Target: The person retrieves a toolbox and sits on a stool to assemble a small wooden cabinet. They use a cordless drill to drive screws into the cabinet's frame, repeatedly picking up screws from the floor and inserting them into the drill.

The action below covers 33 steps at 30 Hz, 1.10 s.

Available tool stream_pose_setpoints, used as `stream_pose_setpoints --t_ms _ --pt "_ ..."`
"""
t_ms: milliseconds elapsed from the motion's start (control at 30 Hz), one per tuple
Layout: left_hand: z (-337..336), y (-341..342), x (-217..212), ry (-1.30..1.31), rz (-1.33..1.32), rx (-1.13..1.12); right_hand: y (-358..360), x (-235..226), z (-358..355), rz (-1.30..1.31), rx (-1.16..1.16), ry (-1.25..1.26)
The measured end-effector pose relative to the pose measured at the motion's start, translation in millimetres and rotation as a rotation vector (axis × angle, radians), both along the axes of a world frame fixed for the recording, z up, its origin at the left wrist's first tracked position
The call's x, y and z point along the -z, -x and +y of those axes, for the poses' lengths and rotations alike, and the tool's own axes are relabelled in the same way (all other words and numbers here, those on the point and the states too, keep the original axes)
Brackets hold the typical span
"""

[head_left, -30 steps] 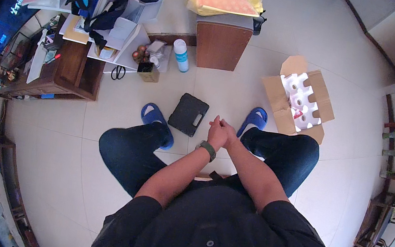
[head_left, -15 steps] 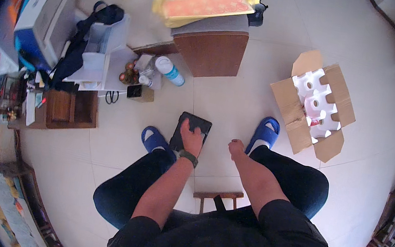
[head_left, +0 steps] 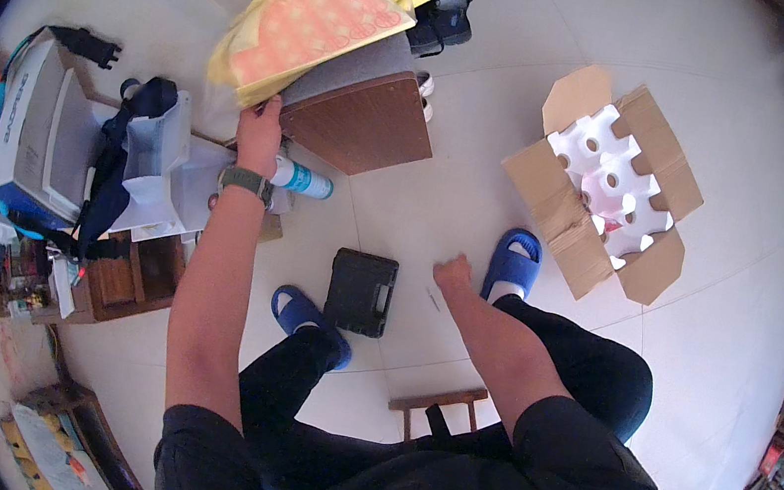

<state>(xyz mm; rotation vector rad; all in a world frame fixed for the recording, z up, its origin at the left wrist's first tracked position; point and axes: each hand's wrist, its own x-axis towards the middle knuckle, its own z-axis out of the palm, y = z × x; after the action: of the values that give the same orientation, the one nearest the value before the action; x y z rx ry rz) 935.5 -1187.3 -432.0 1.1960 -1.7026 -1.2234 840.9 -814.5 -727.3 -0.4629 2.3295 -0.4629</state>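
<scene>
My left hand point(head_left: 259, 141) is stretched out to the far left. Its fingers reach the lower corner of a yellow bag point(head_left: 317, 29) with a pink pattern, beside a brown wooden box-like seat point(head_left: 368, 126) with a grey top. The fingers look curled, but whatever lies between them is hidden. My right hand point(head_left: 454, 272) is closed in a fist beside my right blue slipper point(head_left: 514, 265); its contents do not show. A thin greyish sliver point(head_left: 433, 298) shows just below that fist. Between my feet, a flat black case with a handle point(head_left: 360, 293) lies on the floor, with neither hand on it.
An open cardboard box point(head_left: 545, 191) with white moulded inserts point(head_left: 611, 181) stands at right. A white and blue spray can point(head_left: 306, 180) is near my left wrist. Cluttered white trays point(head_left: 156, 152) fill the left. Black shoes point(head_left: 440, 21) lie beyond the seat; a wooden stool point(head_left: 437, 399) is beneath me.
My left hand has left the black case and moved forward and left to the yellow bag's corner. My right fist has shifted slightly. The view has turned a little to the left.
</scene>
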Motion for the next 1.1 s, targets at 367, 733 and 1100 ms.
stream_pose_setpoints --t_ms 367,733,1100 --pt "0 -13 -17 0.079 -0.226 0.026 150 -297 -213 -0.061 -0.051 0.882" --pt "-9 3 -27 -0.27 0.217 -0.16 146 -317 -217 -0.261 0.07 1.051" --pt "8 4 -18 -0.272 0.146 -0.052 160 -294 -219 -0.284 0.052 0.959"
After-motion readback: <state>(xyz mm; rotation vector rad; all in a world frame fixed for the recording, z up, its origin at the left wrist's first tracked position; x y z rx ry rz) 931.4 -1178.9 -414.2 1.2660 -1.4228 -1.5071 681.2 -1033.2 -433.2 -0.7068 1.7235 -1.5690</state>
